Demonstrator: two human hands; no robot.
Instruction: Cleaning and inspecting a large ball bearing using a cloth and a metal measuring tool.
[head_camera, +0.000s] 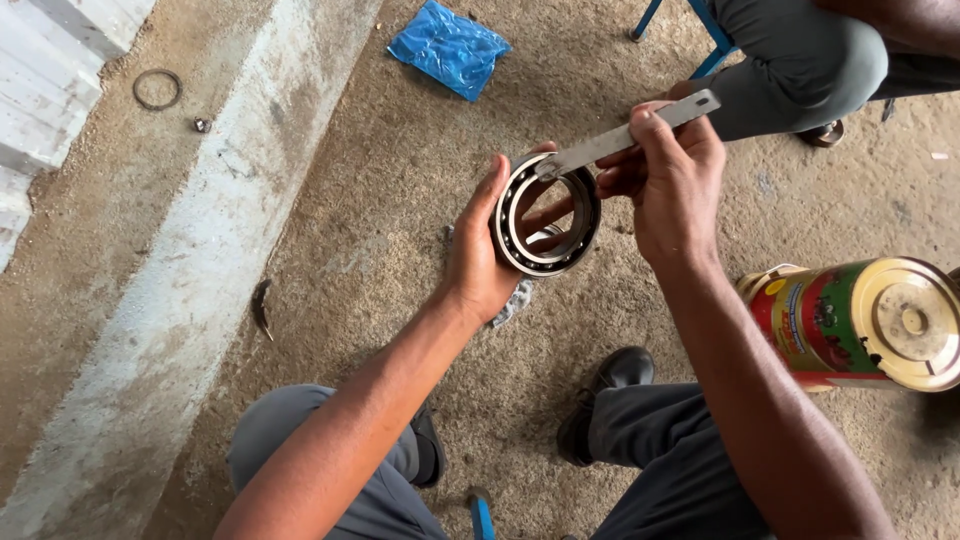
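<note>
Grip, left hand: left hand (478, 255) is closed around the outer ring of a ball bearing (547, 214); the palm is set against its left side, the thumb is laid over the upper rim, and fingertips are seen through the bore.
Grip, right hand: right hand (672, 180) is pinched on a flat metal strip (625, 136), with the thumb on top and the fingers curled beneath.
Head view, bearing: the ball bearing is held on edge in mid-air above the floor, between the knees, with its open face turned toward the camera; a row of balls is visible between the inner and outer rings.
Head view, strip: the flat metal strip is angled down to the left; its lower end is touching the upper rim of the bearing, and its upper end projects past the right hand.
Head view, floor: a rough concrete floor (350, 200) is seen below, crossed by a pale raised strip at the left.
Head view, tin: a cylindrical tin (860, 322) with a gold lid is lying on its side near the right forearm.
Head view, bag: a blue plastic bag (448, 46) is lying well apart at the top.
Head view, loose ring: a thin metal ring (157, 89) is lying at the upper left.
Head view, other person: a bent knee (800, 60) in grey trousers is seen at the upper right, just behind the right hand.
</note>
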